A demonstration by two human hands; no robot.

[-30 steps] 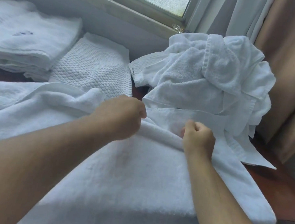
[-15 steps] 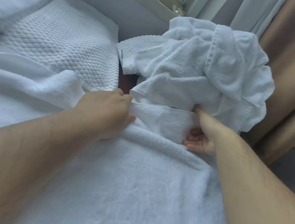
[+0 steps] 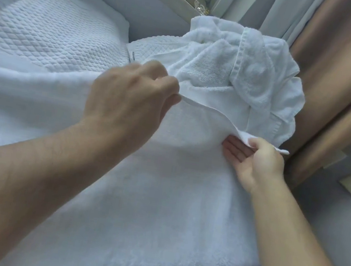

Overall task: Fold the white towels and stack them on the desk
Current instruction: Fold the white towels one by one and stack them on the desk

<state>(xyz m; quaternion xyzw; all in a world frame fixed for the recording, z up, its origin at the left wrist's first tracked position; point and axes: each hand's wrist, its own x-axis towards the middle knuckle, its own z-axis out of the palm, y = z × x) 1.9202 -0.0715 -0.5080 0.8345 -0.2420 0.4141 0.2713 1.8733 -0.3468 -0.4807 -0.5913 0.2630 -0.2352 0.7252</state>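
Centre front: white towel, thick terry, soft, limp, prob. light. Left hand + right hand each pinch far hem; best held at corners.

left hand, right hand pinching towel hem

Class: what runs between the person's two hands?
In the head view, the raised edge of the spread towel runs from the left hand to the right hand, both pinching it.
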